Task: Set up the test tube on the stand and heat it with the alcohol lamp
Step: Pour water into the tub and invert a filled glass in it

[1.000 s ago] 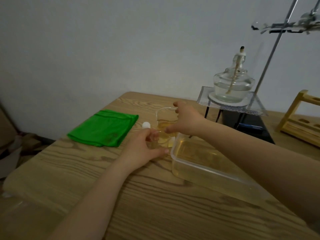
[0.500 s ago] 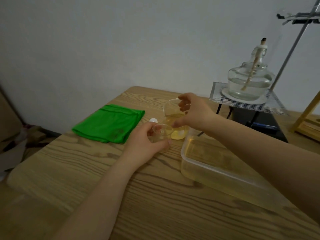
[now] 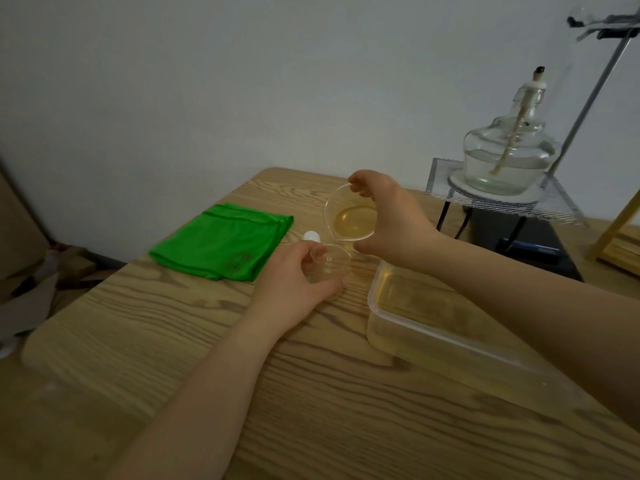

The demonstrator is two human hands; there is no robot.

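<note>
Beside the green cloth [image 3: 221,241], a preparatory step seems in hand: a tilted beaker [image 3: 349,216] of yellowish liquid is gripped by the right hand [image 3: 391,220], fingers curled around its rim, above a small glass vessel [image 3: 329,263] clasped in the left hand [image 3: 294,275]. A steady pour is probably called for next. No test tube is clearly seen; the alcohol lamp [image 3: 509,157] stands unlit on the mesh [image 3: 554,202].

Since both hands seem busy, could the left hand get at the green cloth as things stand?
Probably not yet: the way from the left hand to the green cloth looks clear, but the hand grips a small glass vessel.
</note>
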